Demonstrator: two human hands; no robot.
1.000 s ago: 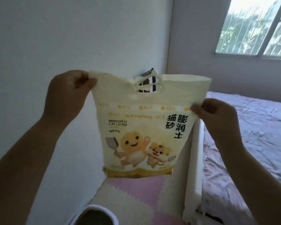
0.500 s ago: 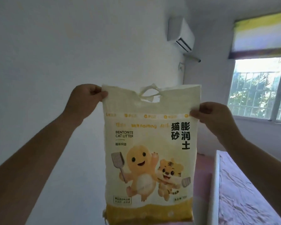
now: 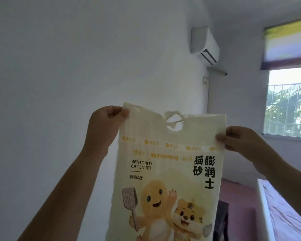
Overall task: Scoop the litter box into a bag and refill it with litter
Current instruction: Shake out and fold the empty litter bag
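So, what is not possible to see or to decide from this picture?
- Head view: the bottom of the litter bag is cut off by the lower edge, so its fill cannot be judged.
- The fingertips of the left hand and the right hand are behind the top corners, hidden by the bag.
- The small yellow print is too blurred to read.
- The litter box is outside the frame.
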